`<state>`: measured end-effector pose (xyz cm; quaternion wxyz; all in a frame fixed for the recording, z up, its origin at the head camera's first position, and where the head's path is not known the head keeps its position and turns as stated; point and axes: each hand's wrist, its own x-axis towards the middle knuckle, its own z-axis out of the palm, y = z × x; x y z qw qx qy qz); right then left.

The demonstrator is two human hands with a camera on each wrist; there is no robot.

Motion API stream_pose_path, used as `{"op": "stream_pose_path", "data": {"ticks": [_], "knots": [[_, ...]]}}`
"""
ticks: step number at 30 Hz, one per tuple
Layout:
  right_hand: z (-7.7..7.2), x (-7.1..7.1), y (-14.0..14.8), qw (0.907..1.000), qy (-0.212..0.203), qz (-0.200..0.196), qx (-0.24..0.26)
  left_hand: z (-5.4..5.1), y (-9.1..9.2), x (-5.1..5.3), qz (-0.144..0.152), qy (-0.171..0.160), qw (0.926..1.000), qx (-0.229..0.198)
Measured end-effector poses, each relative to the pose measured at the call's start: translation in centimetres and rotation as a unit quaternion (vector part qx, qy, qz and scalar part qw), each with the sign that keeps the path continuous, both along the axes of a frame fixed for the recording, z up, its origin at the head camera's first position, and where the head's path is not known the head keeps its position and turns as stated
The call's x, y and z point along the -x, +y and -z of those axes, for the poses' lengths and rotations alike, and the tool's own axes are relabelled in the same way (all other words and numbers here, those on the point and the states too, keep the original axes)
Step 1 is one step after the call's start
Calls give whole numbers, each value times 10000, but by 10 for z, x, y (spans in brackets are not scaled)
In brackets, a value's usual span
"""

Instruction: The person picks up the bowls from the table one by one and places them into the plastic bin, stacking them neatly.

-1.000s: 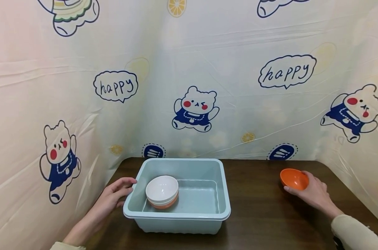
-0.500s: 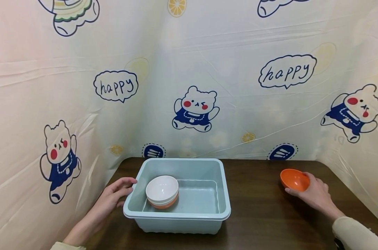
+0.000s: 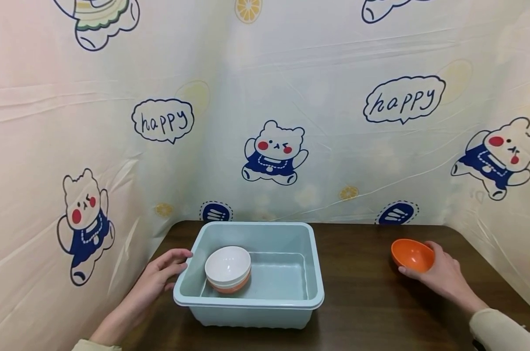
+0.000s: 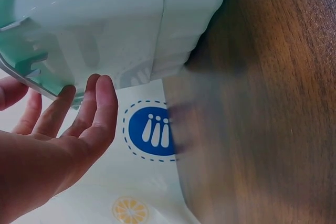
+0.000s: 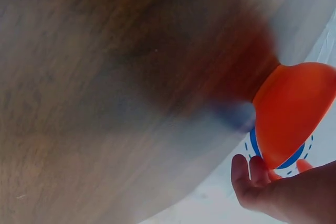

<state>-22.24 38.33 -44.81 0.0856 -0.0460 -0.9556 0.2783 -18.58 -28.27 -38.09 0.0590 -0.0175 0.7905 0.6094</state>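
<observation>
In the head view, a pale blue-green plastic basin (image 3: pixel 271 313) stands on the table, left of its middle. Inside it, at the left, a small stack of bowls has a white bowl (image 3: pixel 227 263) on top and an orange one (image 3: pixel 230 289) at the bottom. My left hand (image 3: pixel 153 275) rests its fingertips against the basin's left rim; the left wrist view shows these fingers against the outer wall (image 4: pixel 105 40). Far to the right, my right hand (image 3: pixel 442 273) grips an orange bowl (image 3: pixel 412 254) by its right side, tilted. Its base appears raised off the table (image 5: pixel 79 77).
A dark wooden table (image 3: pixel 357 302) carries everything. Behind it and on both sides hangs a pale cloth (image 3: pixel 326 146) printed with bears and "happy" bubbles. A stretch of tabletop separates the basin from the orange bowl on the right.
My right hand and the orange bowl have shifted slightly toward me, and the bowl tilts a little more. The left hand and basin stay in place.
</observation>
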Motion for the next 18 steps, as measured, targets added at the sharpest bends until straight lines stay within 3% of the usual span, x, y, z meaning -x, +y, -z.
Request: {"op": "stream_pose_path", "data": {"ticks": [8, 18], "knots": [[1, 4, 4, 9996, 37, -205, 172, 1, 0, 0, 41, 56, 10000, -5], [3, 5, 6, 9993, -83, -103, 351, 1, -1, 1, 22, 50, 10000, 40]]}}
